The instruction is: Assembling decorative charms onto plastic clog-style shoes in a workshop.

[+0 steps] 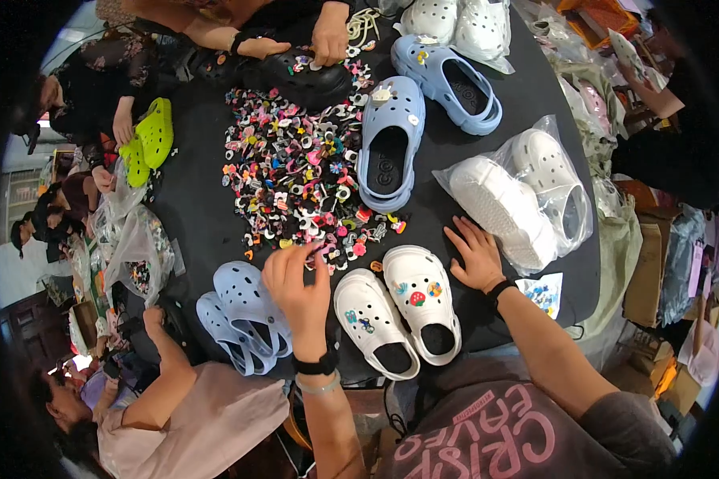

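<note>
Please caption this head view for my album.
Left hand at the edge of a colourful charm pile, right hand beside bagged clogs, decorated white clogs between them.

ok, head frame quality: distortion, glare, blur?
Head view: fisheye rim blacks out the corners and the table edge bows at right; head view: glare streaks the clear plastic bag; head view: whatever the left hand might pinch is too small to tell.

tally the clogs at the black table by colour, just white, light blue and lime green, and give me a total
White clogs: 6
Light blue clogs: 4
Lime green clogs: 2
Total: 12
</note>
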The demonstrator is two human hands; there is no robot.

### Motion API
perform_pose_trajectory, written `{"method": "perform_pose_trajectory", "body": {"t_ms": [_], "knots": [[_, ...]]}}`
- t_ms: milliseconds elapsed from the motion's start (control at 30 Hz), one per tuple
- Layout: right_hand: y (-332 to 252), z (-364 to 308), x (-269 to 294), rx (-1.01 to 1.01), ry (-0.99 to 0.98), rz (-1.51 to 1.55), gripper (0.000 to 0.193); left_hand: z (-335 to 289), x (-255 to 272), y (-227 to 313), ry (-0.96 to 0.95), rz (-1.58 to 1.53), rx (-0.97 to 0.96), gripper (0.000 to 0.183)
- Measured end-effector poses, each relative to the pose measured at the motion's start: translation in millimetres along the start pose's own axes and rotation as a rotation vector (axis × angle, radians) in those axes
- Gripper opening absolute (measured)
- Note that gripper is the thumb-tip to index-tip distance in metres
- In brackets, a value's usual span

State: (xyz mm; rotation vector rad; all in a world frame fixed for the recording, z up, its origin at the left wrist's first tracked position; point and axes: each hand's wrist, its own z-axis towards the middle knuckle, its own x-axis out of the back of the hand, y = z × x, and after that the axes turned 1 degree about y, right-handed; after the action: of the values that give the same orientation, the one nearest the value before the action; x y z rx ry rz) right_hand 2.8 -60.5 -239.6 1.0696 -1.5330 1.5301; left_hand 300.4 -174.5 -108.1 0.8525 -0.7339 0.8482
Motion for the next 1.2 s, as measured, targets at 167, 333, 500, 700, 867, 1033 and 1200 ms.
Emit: {"method": "perform_pose_trajectory", "body": {"t_ms": [167, 333, 500, 700, 867, 1033, 1200], "knots": [[2, 0, 1, -0.013, -0.006, 0.011, 0.066, 40, -70, -19, -0.092, -0.050, 0.011, 0.025], [-1, 2, -1, -0.009, -0.007, 0.020, 0.066, 67, -129, -36, -0.170, -0.065, 0.123, 0.026], [0, 2, 2, -0.021, -0.030, 0.049, 0.066, 66, -141, -42, -0.113, -0.184, 0.259, 0.020], [4, 0, 0, -0.007, -0.023, 0.046, 0.066, 41, -81, -15, -0.044, -1.061, 0.946, 0.028], [3, 1, 0, -0.001, -0.011, 0.025, 0.066, 16, -19, 4, 0.026, -1.198, 0.981, 0.018], [2, 0, -2, 0.013, -0.001, -0.003, 0.066, -22, 10, -2, 0.041, -1.069, 0.978, 0.014], [-4, 2, -5, 0.033, 0.026, -0.016, 0.067, -78, 32, -25, 0.042, -1.087, 1.006, 0.012]]}}
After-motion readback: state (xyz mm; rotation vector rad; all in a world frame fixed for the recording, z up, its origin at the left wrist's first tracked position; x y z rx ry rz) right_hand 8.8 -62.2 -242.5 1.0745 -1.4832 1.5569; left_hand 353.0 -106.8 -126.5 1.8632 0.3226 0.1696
